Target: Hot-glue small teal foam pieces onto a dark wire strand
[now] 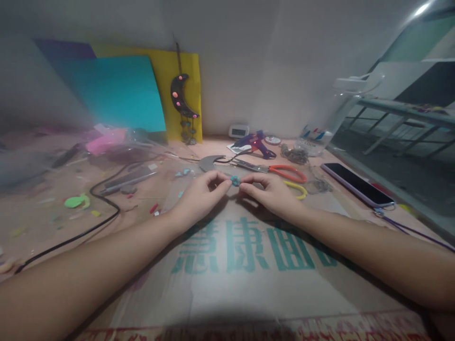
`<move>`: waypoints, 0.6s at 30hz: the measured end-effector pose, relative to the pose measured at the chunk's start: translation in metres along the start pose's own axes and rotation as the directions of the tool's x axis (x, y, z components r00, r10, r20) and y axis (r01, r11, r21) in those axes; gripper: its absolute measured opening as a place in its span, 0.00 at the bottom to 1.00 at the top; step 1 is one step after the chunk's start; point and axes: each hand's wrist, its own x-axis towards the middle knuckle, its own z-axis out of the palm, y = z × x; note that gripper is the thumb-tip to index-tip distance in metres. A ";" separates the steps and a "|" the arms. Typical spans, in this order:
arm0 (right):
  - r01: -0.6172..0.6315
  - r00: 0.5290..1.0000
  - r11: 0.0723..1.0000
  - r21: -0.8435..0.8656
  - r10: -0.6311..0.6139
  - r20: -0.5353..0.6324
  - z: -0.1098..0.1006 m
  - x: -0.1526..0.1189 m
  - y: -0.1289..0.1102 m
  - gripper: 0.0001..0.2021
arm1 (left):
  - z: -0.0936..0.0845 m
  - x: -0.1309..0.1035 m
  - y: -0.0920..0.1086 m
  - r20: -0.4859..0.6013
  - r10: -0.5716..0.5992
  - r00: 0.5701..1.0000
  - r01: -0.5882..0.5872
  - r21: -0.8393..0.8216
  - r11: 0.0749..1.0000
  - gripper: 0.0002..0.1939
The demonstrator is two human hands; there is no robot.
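Between my two hands is a small teal, flower-like piece, held just above the printed sheet. My left hand pinches its left side with thumb and forefinger. On the other side, my right hand has thumb and forefinger closed at its right edge. Just beyond the hands lie scissors with one orange and one yellow handle loop, the yellow one partly hidden by my right hand. A grey crescent-shaped piece rests behind my left hand, near small light-blue scraps.
A purple glue gun with a red light lies behind the scissors, its black cord running left. A phone and clear plastic jug stand right. Coloured scraps litter the left. A decorated dark crescent hangs before yellow card.
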 end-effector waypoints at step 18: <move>0.141 0.987 0.961 -0.240 -0.156 -0.044 0.001 -0.001 -0.006 0.06 | 0.003 0.000 -0.001 0.081 0.004 0.997 0.003 -0.076 0.997 0.08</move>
